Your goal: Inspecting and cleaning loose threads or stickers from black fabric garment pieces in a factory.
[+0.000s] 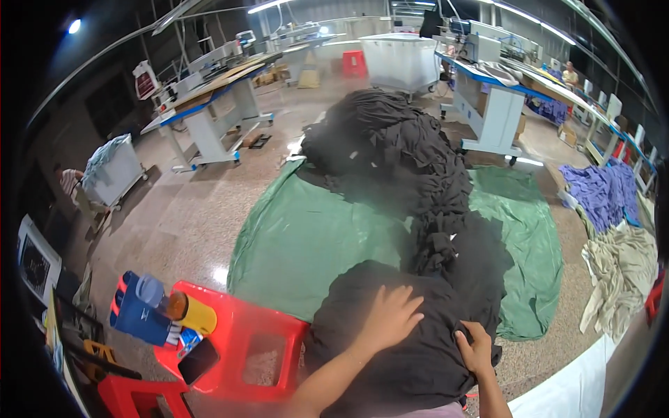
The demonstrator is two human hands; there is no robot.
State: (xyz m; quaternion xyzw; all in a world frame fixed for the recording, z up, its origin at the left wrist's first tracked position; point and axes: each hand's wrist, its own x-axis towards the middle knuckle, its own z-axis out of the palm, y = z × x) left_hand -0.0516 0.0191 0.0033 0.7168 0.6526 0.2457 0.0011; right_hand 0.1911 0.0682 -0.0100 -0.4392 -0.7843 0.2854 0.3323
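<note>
A bundle of black cloth (348, 301) lies right in front of me, at the near edge of the view. My left hand (391, 315) rests flat on top of it, fingers spread, holding nothing. At the bundle's right side, my right hand (478, 347) has its fingers bent and the thumb against a fold of the same cloth. Beyond, a big heap of black garments (390, 132) reaches back from the bundle across a green sheet (306, 237) on the floor. Small pale tags show on the heap. The bundle's underside is hidden.
A red plastic stool (237, 313) at my left bears a phone (198, 361), a yellow-and-brown container (198, 313) and a blue box (143, 310). Purple garments (603, 188) and beige ones (620, 272) lie at right. Worktables and a white bin (401, 59) stand farther back.
</note>
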